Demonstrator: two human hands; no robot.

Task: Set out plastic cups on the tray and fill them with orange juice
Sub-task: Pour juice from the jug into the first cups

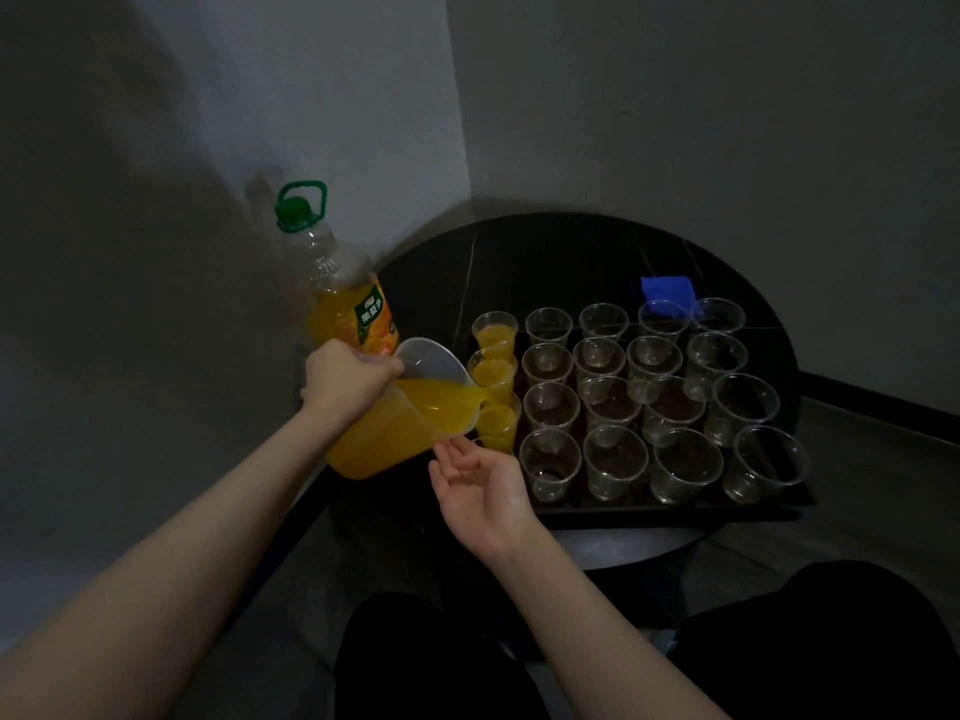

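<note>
table (545,262): 1, round, dark | tray (675,511): 1, on table | bottle (345,293): 1, left of tray | jug (395,413): 1, tilted, gripped by left hand (348,379) | right hand (480,483): relaxed, palm up under spout | cups (615,462): three with juice visible, sixteen empty

The tilted clear plastic jug of orange juice (387,423) hides most of the nearest clear plastic cup (485,443) at the black tray's (675,511) left edge. The left hand (348,379) covers the jug's handle. The small blue object (667,289) behind the cups is too dim to identify.
</note>
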